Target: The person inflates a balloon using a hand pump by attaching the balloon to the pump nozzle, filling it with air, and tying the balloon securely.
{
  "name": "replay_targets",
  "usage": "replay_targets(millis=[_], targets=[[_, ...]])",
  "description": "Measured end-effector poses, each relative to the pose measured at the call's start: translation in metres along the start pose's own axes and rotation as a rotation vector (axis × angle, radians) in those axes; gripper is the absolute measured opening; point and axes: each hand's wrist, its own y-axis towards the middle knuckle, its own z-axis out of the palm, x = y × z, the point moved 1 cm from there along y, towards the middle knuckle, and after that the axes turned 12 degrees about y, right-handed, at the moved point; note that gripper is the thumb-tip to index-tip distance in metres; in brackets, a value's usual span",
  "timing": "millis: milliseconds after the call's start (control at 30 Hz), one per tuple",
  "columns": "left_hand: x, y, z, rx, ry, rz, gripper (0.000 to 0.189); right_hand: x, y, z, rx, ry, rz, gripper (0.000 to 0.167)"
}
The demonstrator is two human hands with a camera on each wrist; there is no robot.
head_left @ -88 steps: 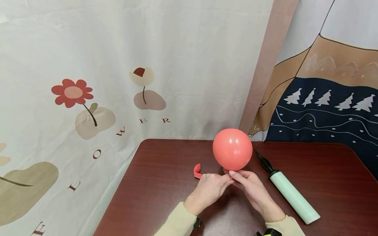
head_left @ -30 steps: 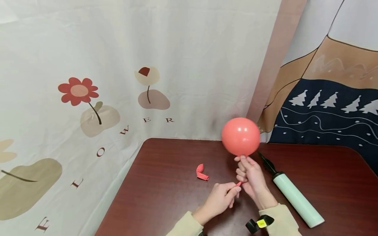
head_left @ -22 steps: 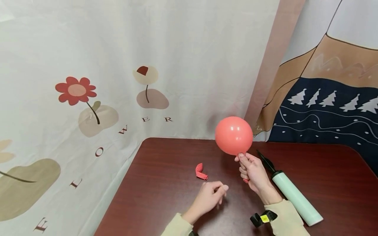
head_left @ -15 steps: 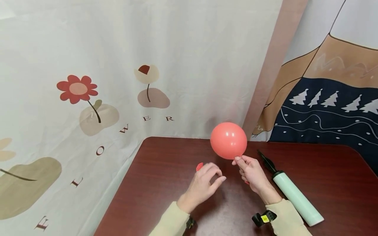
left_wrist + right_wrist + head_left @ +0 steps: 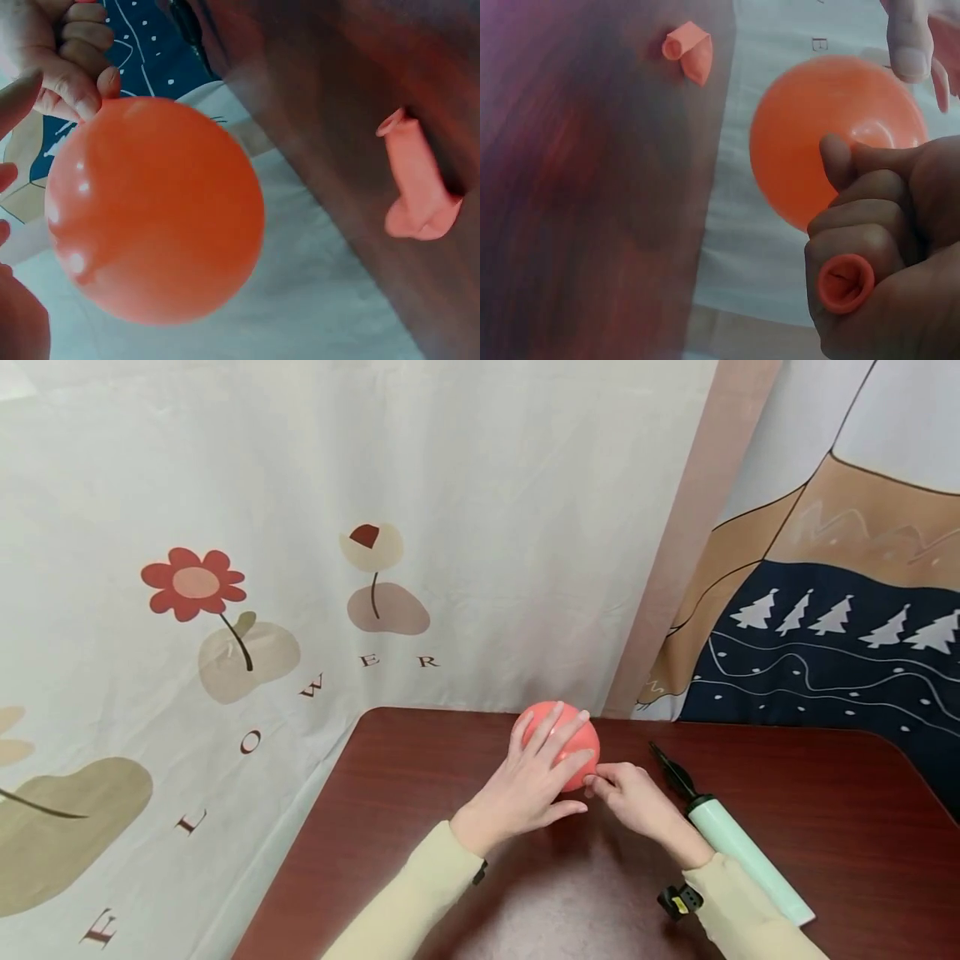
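Note:
My right hand [image 5: 637, 802] pinches the neck of an inflated coral-red balloon [image 5: 157, 217] between thumb and forefinger. The other fingers curl round the rest of the neck, and its rolled mouth [image 5: 846, 283] pokes out at the bottom of the fist in the right wrist view. My left hand [image 5: 521, 789] spreads its fingers across the balloon's near side in the head view; whether they touch it I cannot tell. A limp uninflated balloon [image 5: 420, 180] of like colour lies bent on the table, hidden behind the left hand in the head view.
A mint-green balloon pump [image 5: 738, 847] with a black nozzle end lies slantwise at the right, partly behind the right sleeve. The dark red wooden table [image 5: 420, 793] ends at a printed fabric backdrop [image 5: 480, 527].
The left hand has let go of the balloon's neck end, drawn away and come up over the balloon with fingers spread. The right hand has tilted the balloon leftward and lower.

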Motion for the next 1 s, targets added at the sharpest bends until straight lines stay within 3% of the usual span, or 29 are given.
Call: replay_targets(millis=[267,367,633,800,867,1000], targets=[[0.001,0.008,-0.003,0.149,0.066,-0.003,0.085,0.011,0.001,-0.003,0.1,-0.069,-0.035,0.017],[-0.001,0.009,-0.003,0.187,0.097,-0.02,0.08,0.014,0.003,-0.002,0.126,-0.09,-0.058,0.017],[-0.003,0.013,-0.005,0.211,0.197,-0.009,0.057,0.027,0.001,0.0,0.151,-0.103,-0.104,0.019],[-0.005,0.016,-0.011,0.211,0.179,0.016,0.044,0.035,-0.002,0.001,0.094,-0.176,-0.129,0.019],[-0.005,0.017,-0.013,0.22,0.136,0.02,0.036,0.036,-0.004,0.0,0.045,-0.208,-0.144,0.018],[-0.005,0.013,-0.014,0.239,0.015,0.002,0.013,0.035,-0.01,-0.004,-0.037,-0.212,-0.171,0.033]])
